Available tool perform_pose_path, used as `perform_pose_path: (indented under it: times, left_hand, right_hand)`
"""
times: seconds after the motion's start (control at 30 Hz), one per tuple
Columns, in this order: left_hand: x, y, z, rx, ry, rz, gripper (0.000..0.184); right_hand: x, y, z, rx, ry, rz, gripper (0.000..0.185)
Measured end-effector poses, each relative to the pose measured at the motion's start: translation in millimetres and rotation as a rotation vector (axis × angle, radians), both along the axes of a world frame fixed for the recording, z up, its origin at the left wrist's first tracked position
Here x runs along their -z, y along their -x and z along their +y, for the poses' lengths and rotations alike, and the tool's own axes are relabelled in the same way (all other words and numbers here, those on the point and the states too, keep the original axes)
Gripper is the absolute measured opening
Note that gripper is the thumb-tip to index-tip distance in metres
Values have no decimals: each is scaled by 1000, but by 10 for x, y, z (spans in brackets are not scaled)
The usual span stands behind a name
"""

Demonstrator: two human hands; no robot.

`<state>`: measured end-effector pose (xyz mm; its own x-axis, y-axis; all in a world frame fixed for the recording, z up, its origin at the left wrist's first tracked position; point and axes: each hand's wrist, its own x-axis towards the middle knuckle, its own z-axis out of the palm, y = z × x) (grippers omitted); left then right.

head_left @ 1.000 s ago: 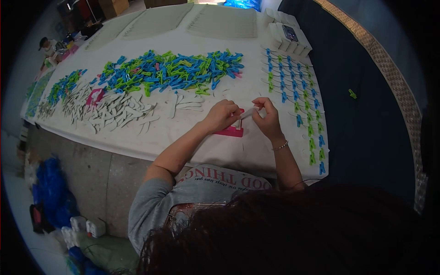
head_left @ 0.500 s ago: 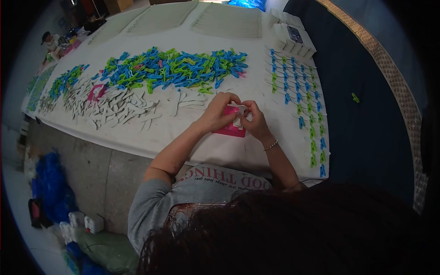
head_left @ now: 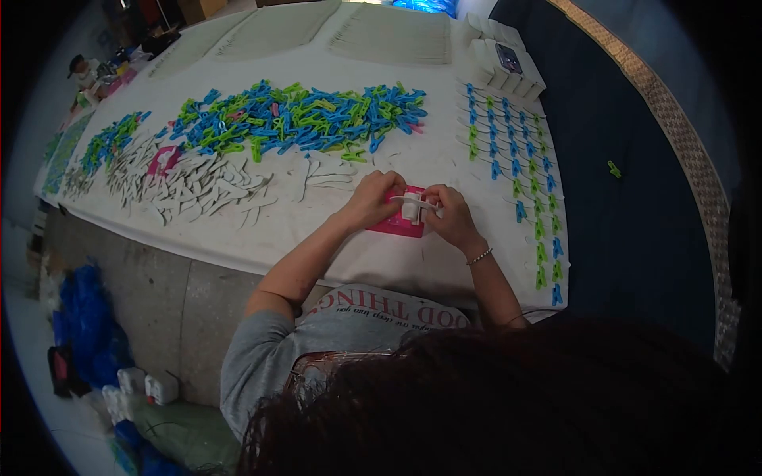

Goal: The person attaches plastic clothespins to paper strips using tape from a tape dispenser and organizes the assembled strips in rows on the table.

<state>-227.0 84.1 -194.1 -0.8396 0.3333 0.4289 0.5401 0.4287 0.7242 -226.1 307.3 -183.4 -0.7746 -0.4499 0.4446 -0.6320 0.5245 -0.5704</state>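
Note:
Both hands hold a thin white strip [head_left: 423,204] by its ends, just above a pink block [head_left: 390,229] on the table. My left hand [head_left: 371,200] pinches the left end, and my right hand [head_left: 452,216] pinches the right end. Below the strip, a white fitting [head_left: 410,212] is set on top of the pink block. Fingers hide part of the block and the strip's tips. Several similar white strips [head_left: 327,176] lie on the cloth beyond my left hand.
Blue and green clothespins [head_left: 294,119] form a long heap across the table. Left of it are piled white strips [head_left: 210,190] and another pink block [head_left: 163,160]. Clipped strips stand in columns [head_left: 516,151] at right, below a white stack [head_left: 508,75]. A person [head_left: 82,70] is at far left.
My hands have moved apart, the right one slightly right and down. The white strip now shows stretched between them, and more of the block is visible.

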Motion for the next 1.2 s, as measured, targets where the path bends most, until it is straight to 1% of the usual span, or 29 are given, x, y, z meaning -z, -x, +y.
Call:
perform_pose_path:
  times: [0.03, 0.1, 0.23, 0.3, 0.33, 0.4, 0.43, 0.5, 0.53, 0.6, 0.63, 0.7, 0.73, 0.8, 0.83, 0.9, 0.93, 1.0, 1.03, 1.1, 1.13, 1.2]
  left_hand:
    - [-10, 10, 23, 4, 0, 2, 27]
    - [-38, 17, 64, 19, 86, -47, 25]
    - [-95, 63, 196, 71, 66, -7, 25]
    - [-156, 75, 268, 120, 73, -76, 26]
    - [-120, 108, 311, 117, 73, -68, 26]
    - [-69, 168, 368, 166, -70, -116, 27]
    - [-87, 167, 355, 166, -72, -108, 27]
    - [-140, 158, 309, 139, -191, -137, 27]
    - [-120, 195, 257, 140, -193, -128, 27]
    - [-2, 285, 109, 83, -325, -241, 32]
    - [36, 316, 44, 84, -328, -234, 32]
    - [75, 365, -73, 90, -522, -297, 34]
    - [73, 382, -115, 92, -524, -288, 34]
    - [69, 398, -167, 56, -503, -297, 35]
    - [72, 402, -180, 57, -507, -291, 35]
    - [83, 412, -196, 94, -558, -322, 37]
    - [95, 422, -206, 93, -562, -318, 37]
    - [95, 436, -229, 102, -598, -394, 36]
    - [80, 436, -243, 99, -601, -392, 36]
    - [46, 420, -274, 177, -785, -545, 35]
    - [34, 415, -287, 175, -786, -547, 35]
    - [17, 417, -309, 226, -860, -623, 34]
  right_hand:
    - [-8, -5, 24, 4, 0, 2, 27]
    - [-42, -20, 71, 57, -37, 42, 28]
    - [-263, -44, 172, 77, -86, 114, 31]
    - [-390, -48, 190, 69, -99, 156, 32]
    - [-460, -56, 181, 67, -99, 164, 32]
    - [-586, -49, 160, 54, -129, 159, 34]
    - [-612, -17, 150, 53, -131, 167, 34]
    - [-653, 64, 134, -24, 76, -173, 35]
    - [-650, 145, 131, -24, 72, -164, 35]
    - [-554, 412, 112, -77, 194, -356, 33]
    - [-453, 569, 82, -78, 190, -349, 33]
    - [-190, 933, 18, 113, 13, -420, 28]
    - [-101, 1087, -32, 113, 10, -412, 28]
    - [49, 1343, -177, 275, -213, -228, 24]
    - [109, 1434, -257, 275, -216, -222, 24]
    - [223, 1586, -391, 421, -257, -21, 20]
    - [265, 1643, -424, 418, -260, -16, 20]
    - [324, 1729, -474, 461, -351, -22, 17]
    - [335, 1744, -467, 457, -353, -20, 17]
    - [361, 1723, -400, 462, -303, -79, 16]
    - [286, 1640, -378, 461, -304, -81, 16]
    - [82, 1403, -281, 428, -142, -308, 17]
